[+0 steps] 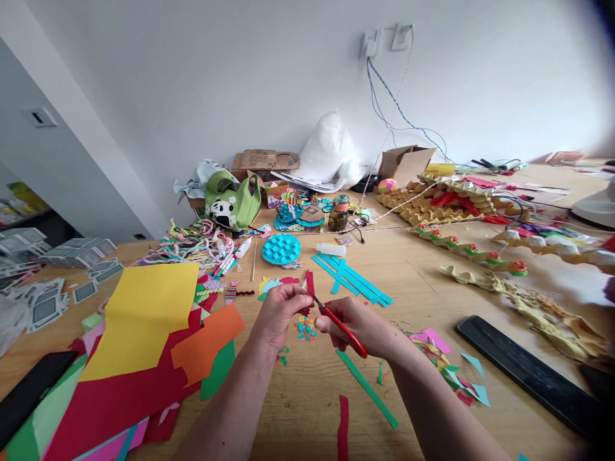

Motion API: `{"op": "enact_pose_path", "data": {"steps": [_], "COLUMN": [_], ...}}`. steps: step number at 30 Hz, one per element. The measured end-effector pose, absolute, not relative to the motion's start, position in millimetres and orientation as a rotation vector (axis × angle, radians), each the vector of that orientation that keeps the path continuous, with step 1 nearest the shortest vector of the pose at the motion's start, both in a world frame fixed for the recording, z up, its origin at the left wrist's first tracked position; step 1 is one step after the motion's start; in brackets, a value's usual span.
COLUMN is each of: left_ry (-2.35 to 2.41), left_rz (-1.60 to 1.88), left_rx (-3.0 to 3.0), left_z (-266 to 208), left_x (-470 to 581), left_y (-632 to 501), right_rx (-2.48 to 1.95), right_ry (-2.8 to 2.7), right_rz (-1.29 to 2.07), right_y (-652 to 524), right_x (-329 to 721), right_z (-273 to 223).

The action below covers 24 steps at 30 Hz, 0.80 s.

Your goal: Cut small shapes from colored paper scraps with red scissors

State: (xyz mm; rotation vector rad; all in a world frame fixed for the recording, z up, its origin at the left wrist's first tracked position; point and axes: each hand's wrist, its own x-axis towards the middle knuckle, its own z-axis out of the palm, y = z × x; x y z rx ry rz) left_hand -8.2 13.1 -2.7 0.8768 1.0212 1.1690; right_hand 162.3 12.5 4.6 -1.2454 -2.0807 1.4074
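Observation:
My left hand is closed in a pinch on a small red paper strip, partly hidden by the fingers. Red-handled scissors are gripped in my right hand, their blades pointing up and left across the strip at the left fingertips. Below the hands, small orange and blue paper bits lie in a pile on the table, with green bits nearby. A green paper strip and another red strip lie closer to me. Blue paper strips rest beyond my right hand.
Coloured paper sheets cover the left side. A black phone and paper scraps are at right. Behind stand a blue scalloped disc, a glue bottle, a jar, a green panda bag and egg cartons.

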Motion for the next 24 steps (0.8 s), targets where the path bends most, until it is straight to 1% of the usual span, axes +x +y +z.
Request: {"op": "enact_pose_path", "data": {"steps": [11,15,24], "left_ry": [0.980,1.000,0.969], "left_rz": [1.112,1.153,1.112], "left_rx": [1.000,0.956,1.013], "left_z": [-5.8,-5.5,-6.3], "left_x": [-11.0,-10.0,-13.8], "left_y": [15.0,14.6,15.3], "right_rx": [-1.271,-1.267,-1.235], "right_ry": [-2.045,-2.022,-2.107], "right_rz": [1.444,1.466,1.415], "right_y": [11.4,11.5,12.1], "right_x": [162.3,162.4,164.7], "right_z": [10.2,10.6,10.5]}}
